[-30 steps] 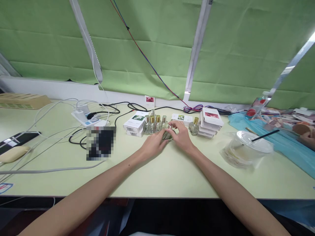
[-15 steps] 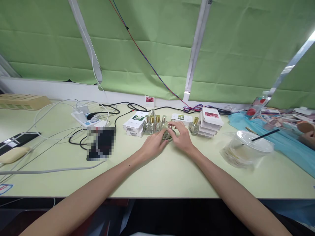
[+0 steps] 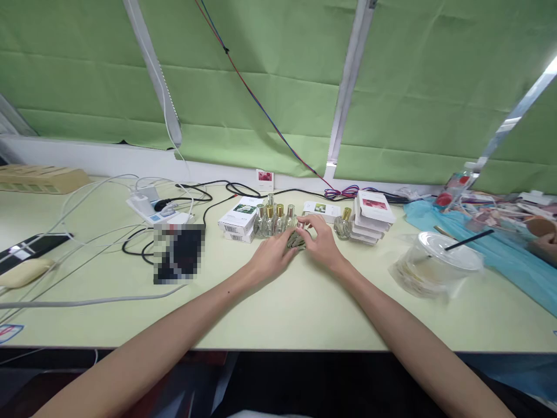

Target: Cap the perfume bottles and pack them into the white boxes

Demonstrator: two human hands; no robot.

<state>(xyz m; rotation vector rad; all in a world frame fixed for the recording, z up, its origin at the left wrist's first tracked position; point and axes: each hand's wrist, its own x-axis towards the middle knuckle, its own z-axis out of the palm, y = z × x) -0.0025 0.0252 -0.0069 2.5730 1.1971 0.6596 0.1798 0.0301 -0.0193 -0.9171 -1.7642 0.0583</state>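
Observation:
My left hand (image 3: 272,255) and my right hand (image 3: 322,241) meet around a small glass perfume bottle (image 3: 296,241) at the middle of the table. My left fingers close on its body from the left. At its metallic cap are my right thumb and fingertips, which partly hide it. Just left of it stand several similar bottles (image 3: 270,220) with gold and silver caps. Beside these lie two stacked white boxes (image 3: 238,216) with a flower picture. Behind my right hand lies another white box (image 3: 321,209). One gold-capped bottle (image 3: 343,224) stands to the right, against stacked white boxes (image 3: 373,215).
A lidded plastic cup (image 3: 439,261) with a black straw sits on the right, near blue plastic sheeting (image 3: 500,249). A power strip (image 3: 161,212) with tangled cables and a pixelated dark object (image 3: 178,255) are on the left. Another person's hand (image 3: 546,247) shows at the right edge.

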